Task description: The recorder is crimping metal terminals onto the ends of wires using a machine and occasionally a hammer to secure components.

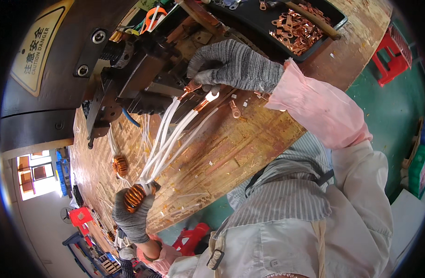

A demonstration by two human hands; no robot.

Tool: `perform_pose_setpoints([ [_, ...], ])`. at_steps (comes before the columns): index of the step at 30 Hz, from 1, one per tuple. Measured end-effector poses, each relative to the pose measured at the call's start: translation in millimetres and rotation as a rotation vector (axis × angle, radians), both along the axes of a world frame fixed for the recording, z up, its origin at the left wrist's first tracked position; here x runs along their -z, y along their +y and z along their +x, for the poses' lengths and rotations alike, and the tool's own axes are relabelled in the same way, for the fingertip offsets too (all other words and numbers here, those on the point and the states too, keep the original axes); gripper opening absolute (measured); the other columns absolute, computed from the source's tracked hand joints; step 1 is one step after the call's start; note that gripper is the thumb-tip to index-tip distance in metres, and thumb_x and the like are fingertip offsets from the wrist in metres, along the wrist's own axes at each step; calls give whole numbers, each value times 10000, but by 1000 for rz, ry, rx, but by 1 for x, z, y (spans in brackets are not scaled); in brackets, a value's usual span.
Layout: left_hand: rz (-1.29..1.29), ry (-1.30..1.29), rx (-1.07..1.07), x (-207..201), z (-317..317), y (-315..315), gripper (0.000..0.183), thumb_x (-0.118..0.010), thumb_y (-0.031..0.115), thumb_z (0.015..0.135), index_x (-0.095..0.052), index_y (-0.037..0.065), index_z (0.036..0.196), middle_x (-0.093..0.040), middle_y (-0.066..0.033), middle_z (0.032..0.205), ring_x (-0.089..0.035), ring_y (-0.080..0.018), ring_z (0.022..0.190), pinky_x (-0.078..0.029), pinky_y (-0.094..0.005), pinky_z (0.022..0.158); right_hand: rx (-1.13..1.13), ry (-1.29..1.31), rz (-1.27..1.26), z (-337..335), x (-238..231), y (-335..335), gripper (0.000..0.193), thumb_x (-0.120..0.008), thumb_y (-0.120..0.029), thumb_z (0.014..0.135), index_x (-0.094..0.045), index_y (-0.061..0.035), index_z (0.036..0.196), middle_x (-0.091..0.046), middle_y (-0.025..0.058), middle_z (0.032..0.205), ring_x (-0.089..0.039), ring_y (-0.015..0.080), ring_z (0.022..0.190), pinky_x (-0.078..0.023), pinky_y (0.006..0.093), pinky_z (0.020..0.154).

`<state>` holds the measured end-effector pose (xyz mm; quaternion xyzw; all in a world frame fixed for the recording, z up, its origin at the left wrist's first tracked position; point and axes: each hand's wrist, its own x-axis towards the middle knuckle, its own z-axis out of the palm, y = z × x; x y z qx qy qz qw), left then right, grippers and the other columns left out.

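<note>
My left hand (130, 215), in a grey knit glove, is closed around a copper-wound ring coil (134, 198) above the bench. Long white-sleeved leads (168, 141) run from this coil up toward my right hand (228, 67). Gloved as well, the right hand pinches a copper cable lug (192, 87) at the end of some leads, close beside the machine's tooling. A second, shiny lug (211, 97) caps another bundle of leads, just under the right fingertips; whether they touch it I cannot tell. At least one lead (207, 119) shows no lug at its upper end.
A dark machine (50, 92) with a yellow warning sign fills the left. Another wound coil (120, 165) and a loose lug (234, 109) lie on the worn wooden bench (249, 139). The black tray (342, 23) at the back holds many lugs, with a wooden-handled tool (314, 21) across it.
</note>
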<state>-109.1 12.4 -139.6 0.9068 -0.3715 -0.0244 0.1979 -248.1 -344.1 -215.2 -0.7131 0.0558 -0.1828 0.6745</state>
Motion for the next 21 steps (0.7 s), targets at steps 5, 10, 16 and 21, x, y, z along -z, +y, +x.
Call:
perform_pose_setpoints([
  [5, -29, 13, 28, -6, 1, -2, 378, -774, 155, 637, -540, 14, 897, -606, -28, 780, -553, -86, 708, -459, -229, 652, -6, 1, 139, 2, -2, 1, 155, -598, -75, 799, -600, -7, 938, -624, 85, 848, -613, 123, 711, -532, 218, 592],
  [10, -39, 31, -6, -16, -2, -13, 418, -807, 190, 585, -555, 13, 868, -592, -17, 741, -527, -81, 675, -453, -234, 647, 13, -16, 145, 5, -4, 0, 162, -596, -69, 798, -603, -1, 944, -624, 93, 834, -613, 127, 700, -529, 215, 579],
  [16, 4, 52, -11, -25, -3, -20, 417, -806, 194, 590, -554, 8, 866, -589, -18, 737, -525, -80, 674, -452, -236, 640, 13, 28, 203, 9, -4, -2, 189, -603, -94, 797, -595, 13, 953, -622, 90, 801, -605, 117, 640, -522, 215, 572],
  [21, 25, 17, 37, -24, 3, -16, 390, -788, 198, 609, -554, 14, 862, -590, -11, 734, -528, -75, 663, -450, -231, 624, 21, 81, 182, 10, -5, -3, 189, -609, -104, 795, -596, 6, 948, -622, 79, 771, -594, 108, 609, -520, 220, 560],
])
